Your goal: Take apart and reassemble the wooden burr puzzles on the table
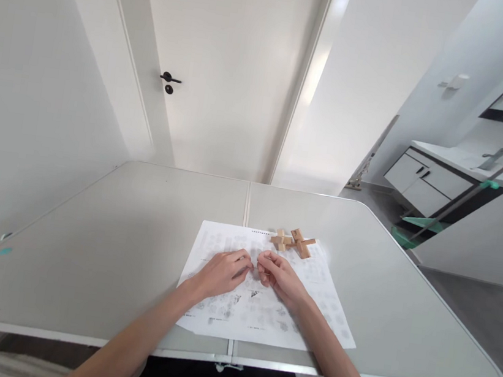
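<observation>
Fingers (243,255) of left hand (223,270) and right hand (285,277) curled, any grip unclear, above paper (220,234) where forward nudges risked scattering wooden crosses (301,245).

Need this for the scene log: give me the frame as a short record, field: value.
view: head camera, looking down at a table
left hand: over the sheet, fingers curled; any grip too small to tell
right hand: close by the left, fingers bent inward; any grip unclear
sheet: white, printed, across the table's seam
wooden pieces: two cross-shaped, one paler, one browner; at the sheet's far right, beyond the right hand
background: door ahead, sink cabinet at right
</observation>
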Action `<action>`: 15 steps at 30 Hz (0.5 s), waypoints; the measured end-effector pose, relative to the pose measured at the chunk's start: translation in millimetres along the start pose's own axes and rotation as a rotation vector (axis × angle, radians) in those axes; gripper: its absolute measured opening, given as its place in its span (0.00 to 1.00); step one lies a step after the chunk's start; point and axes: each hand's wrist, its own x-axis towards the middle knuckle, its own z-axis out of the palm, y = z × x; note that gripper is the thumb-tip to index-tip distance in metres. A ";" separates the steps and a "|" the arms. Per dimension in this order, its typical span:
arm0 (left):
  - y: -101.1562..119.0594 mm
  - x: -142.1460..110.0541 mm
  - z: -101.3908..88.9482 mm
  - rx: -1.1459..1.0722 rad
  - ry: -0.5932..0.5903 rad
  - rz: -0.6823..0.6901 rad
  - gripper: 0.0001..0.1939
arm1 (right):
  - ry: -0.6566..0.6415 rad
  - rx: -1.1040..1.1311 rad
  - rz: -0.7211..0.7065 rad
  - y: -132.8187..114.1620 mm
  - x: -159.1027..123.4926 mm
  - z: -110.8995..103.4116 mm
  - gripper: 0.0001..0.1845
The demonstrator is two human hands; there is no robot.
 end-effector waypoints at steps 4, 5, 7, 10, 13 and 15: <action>0.1 -0.4 -0.8 0.012 -0.001 0.004 0.12 | 0.009 0.008 -0.001 0.9 1.1 -0.5 0.21; 0.1 -0.5 -1.1 0.016 -0.005 0.005 0.12 | 0.014 0.011 -0.001 1.3 1.6 -0.7 0.21; 0.3 -0.6 -1.8 0.029 -0.011 0.002 0.12 | 0.025 0.015 -0.004 1.9 2.3 -0.9 0.21; 0.6 -0.6 -2.6 0.032 -0.009 0.001 0.13 | 0.037 0.018 -0.021 1.8 2.7 -0.7 0.20; 0.7 -0.6 -3.0 0.015 0.003 0.009 0.13 | 0.050 0.030 -0.028 1.0 2.6 0.1 0.20; 0.7 -0.8 -3.1 0.015 0.006 0.007 0.13 | 0.059 0.043 -0.028 1.0 2.9 0.2 0.20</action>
